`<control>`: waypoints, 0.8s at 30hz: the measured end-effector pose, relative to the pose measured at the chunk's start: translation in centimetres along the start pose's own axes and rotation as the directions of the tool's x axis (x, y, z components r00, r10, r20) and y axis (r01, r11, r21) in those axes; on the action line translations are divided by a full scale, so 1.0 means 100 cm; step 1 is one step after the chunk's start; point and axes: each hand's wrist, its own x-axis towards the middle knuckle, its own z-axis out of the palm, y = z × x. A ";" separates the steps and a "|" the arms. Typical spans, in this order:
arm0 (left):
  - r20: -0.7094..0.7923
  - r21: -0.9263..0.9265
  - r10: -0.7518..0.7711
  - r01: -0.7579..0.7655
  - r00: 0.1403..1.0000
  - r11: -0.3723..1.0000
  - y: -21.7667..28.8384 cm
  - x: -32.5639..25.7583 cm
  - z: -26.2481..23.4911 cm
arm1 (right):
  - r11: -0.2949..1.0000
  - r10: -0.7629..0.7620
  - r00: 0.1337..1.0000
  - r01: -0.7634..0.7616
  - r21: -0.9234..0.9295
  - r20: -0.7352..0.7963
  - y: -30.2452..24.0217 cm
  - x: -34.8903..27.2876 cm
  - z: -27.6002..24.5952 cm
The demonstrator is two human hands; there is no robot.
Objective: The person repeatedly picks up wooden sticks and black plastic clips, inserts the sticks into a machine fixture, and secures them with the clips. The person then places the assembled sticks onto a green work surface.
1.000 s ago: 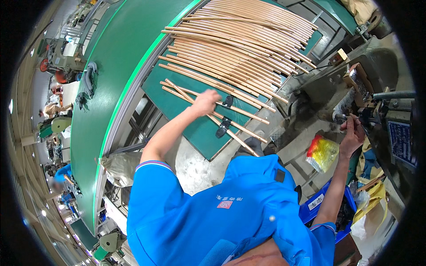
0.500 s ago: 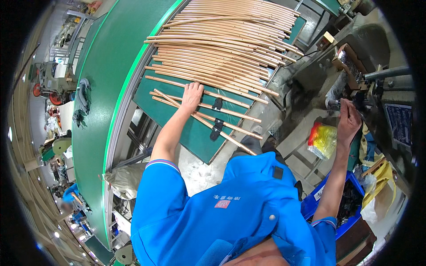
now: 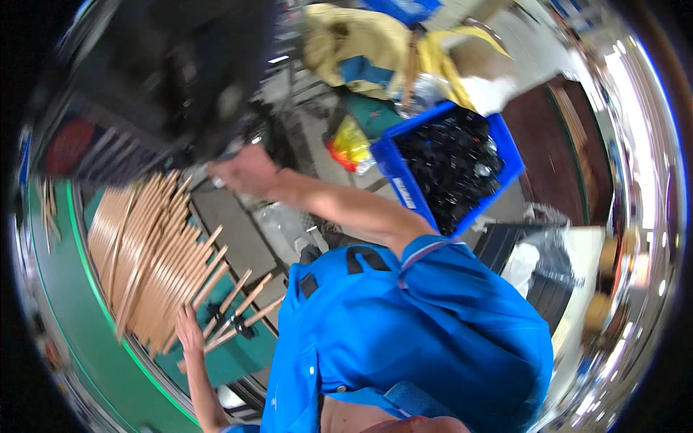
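Observation:
My left hand (image 3: 190, 334) lies at the near edge of a broad row of copper-brown rods (image 3: 130, 242), its fingers stretched over the closest rod. Beside it, a few more rods lie apart and slanted on the green tabletop (image 3: 234, 363). Two small black fittings sit among these; one black fitting (image 3: 245, 327) is nearest me. My right arm reaches across to a large dark machine (image 3: 166, 79). There, my right hand (image 3: 247, 172) is smeared by motion, and its fingers and anything in them cannot be made out.
A blue bin (image 3: 516, 155) full of small black parts stands on the right. Next to it lie yellow sacks (image 3: 357, 43) and a yellow-and-red bag (image 3: 350, 144). A long green table (image 3: 86, 317) with a bright green edge runs along the left.
My view has swung sharply to the right, so the rods now appear lower left and the bin near the middle. Both hands keep about their places, at the rods and at the machine.

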 end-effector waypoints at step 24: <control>-0.174 -0.268 0.432 -0.465 0.885 0.844 0.273 0.118 -0.100 | 0.642 0.749 0.548 -0.459 0.614 -0.372 0.176 -0.302 -0.223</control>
